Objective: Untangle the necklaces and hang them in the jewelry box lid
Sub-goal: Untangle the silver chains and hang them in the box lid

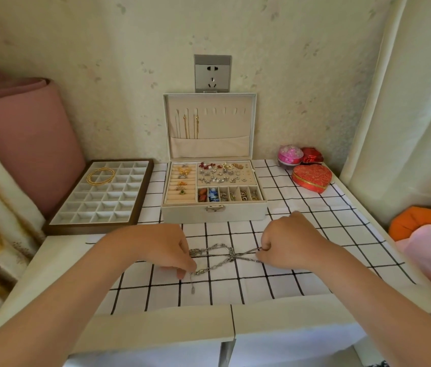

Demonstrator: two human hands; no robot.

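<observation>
2 grips clamp the tangled silver necklaces (231,256): left hand (162,249) pinching its side, right hand (289,242) pinching the opposite side, knot lying between them on the worktop (58,260).

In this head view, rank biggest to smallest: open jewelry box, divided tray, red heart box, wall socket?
1. jewelry box
2. divided tray
3. red heart box and wall socket look alike; the socket is farther, so unranked.
</observation>
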